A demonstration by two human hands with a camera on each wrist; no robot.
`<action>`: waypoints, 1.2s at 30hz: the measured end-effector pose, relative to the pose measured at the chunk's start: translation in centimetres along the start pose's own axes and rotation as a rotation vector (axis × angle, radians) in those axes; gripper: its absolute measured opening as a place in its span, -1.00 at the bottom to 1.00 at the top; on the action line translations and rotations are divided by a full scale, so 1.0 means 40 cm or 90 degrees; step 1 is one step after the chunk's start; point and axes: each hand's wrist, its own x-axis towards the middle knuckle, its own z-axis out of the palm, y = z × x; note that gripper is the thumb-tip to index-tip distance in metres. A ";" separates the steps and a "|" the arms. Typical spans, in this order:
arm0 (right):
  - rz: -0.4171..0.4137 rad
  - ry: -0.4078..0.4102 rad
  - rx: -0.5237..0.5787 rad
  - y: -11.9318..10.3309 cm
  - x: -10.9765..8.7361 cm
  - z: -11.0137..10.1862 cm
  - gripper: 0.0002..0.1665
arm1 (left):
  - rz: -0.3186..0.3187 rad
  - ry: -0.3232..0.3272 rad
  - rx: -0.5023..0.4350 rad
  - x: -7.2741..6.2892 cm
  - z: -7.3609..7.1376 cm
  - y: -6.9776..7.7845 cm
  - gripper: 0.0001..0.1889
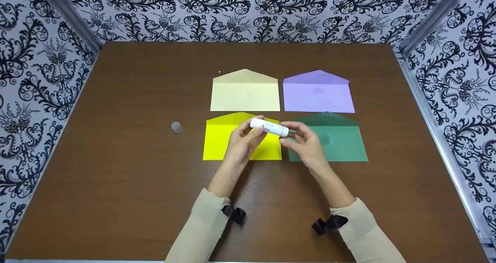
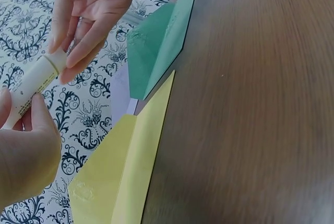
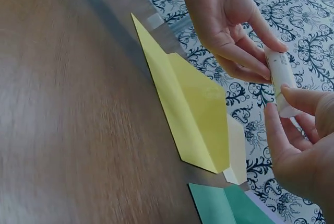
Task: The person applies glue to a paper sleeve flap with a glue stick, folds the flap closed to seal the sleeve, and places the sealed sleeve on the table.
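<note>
A white glue stick (image 1: 270, 127) is held between both hands, above the gap between the yellow envelope (image 1: 217, 143) and the green envelope (image 1: 345, 143). My left hand (image 1: 242, 141) grips its body with thumb and fingers. At the other end, my right hand (image 1: 308, 145) pinches the base, as the base end (image 2: 56, 59) in the left wrist view also shows. Shiny, rough patches mark the flaps of the yellow envelope (image 2: 107, 174) and the green envelope (image 2: 151, 41). Off to the left lies a small translucent cap (image 1: 176, 127).
Behind the front pair lie a cream envelope (image 1: 245, 96) and a purple envelope (image 1: 318, 100), their flaps pointing away from me. All rest on a brown wooden table (image 1: 128, 177). Patterned black-and-white panels (image 1: 217, 7) stand around the back and sides.
</note>
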 end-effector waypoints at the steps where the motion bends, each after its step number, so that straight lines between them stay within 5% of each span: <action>1: -0.022 0.002 -0.008 0.002 0.000 0.002 -0.48 | -0.001 0.000 -0.002 0.001 0.000 0.000 -0.59; 6: -0.118 0.028 -0.063 0.011 -0.001 0.010 -0.52 | -0.001 -0.004 -0.002 0.000 0.002 -0.001 -0.58; 12: -0.151 0.060 -0.081 0.011 0.000 0.012 -0.57 | -0.001 -0.001 0.003 -0.001 0.007 0.003 -0.57; 36: -0.049 0.060 -0.041 0.001 -0.003 0.000 -0.62 | -0.008 -0.002 -0.003 0.000 0.007 0.002 -0.56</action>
